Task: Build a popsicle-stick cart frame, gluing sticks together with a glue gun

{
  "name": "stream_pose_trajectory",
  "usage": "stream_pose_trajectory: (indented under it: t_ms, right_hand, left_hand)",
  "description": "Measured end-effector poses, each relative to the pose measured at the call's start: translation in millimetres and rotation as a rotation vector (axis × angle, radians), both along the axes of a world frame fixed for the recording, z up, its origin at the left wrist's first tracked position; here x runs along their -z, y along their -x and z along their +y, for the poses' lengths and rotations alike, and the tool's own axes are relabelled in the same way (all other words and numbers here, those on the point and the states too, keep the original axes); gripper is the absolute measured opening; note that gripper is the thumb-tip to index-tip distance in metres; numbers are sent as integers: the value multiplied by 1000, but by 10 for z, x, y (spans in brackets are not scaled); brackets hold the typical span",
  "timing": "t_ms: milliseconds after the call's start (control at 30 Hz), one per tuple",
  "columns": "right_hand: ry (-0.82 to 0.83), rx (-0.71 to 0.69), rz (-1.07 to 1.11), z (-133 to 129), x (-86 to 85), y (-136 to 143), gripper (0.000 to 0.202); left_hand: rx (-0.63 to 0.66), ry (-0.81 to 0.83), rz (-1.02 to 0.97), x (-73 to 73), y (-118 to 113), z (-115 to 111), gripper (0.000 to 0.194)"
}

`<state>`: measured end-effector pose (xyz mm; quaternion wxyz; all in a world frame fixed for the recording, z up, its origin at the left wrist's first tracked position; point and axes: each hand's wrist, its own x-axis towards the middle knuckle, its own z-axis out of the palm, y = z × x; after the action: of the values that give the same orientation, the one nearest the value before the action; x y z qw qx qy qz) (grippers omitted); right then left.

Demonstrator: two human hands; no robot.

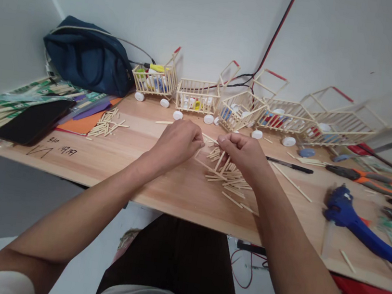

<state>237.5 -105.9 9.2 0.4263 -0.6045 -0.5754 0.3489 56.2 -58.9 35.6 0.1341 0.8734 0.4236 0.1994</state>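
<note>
Right hand (pixel 244 154) pinches wooden-stick frame (pixel 209 139); left hand (pixel 181 139): fingertips together, hold unclear. Likely light, stiff, fragile; grip near corners.

- A dark blue fabric bag (pixel 90 56) leaned against the wall (pixel 213 23) at the back left of the surface (pixel 125 156).
- A black phone (pixel 34 120) lay near the left front edge.
- A purple sheet (pixel 93 111) partly covered an orange sheet (pixel 75 125) just beside the bag.
- Dark handwriting (pixel 67 151) marked the wood below them.
- A red-and-black cable (pixel 280 27) ran down the wall.
- A black pen (pixel 290 165) lay left of orange-and-black pliers (pixel 369 182).
</note>
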Motion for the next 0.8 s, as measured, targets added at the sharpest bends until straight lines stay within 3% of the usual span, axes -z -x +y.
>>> stream_pose_trajectory:
  t_ms: [800]
  right_hand:
    - [37, -16, -13, 8, 10, 8, 32]
  left_hand:
    - [-19, 9, -11, 48, 3, 14, 15]
